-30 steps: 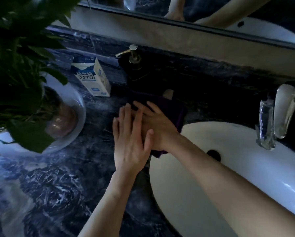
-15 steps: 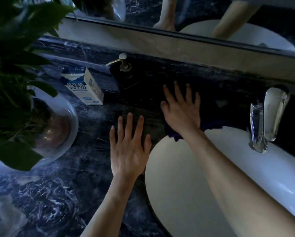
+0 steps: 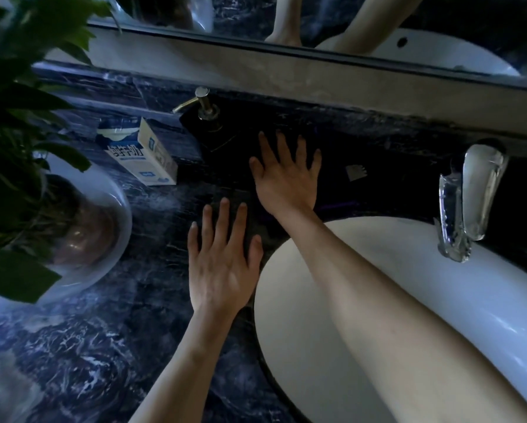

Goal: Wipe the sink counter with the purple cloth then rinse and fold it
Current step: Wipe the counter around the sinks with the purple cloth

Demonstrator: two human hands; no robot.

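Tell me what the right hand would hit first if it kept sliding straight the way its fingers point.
Likely the wall ledge below the mirror. The right hand lies flat on the cloth, fingers aimed at the back of the counter; the soap pump sits off to its left.

Purple cloth point(image 3: 341, 206), blue-veined marble counter point(image 3: 88, 346)

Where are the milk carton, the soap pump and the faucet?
milk carton point(image 3: 137, 158), head view, on its printed front face.
soap pump point(image 3: 202, 100), head view, on its brass pump head.
faucet point(image 3: 475, 190), head view, on its chrome spout.
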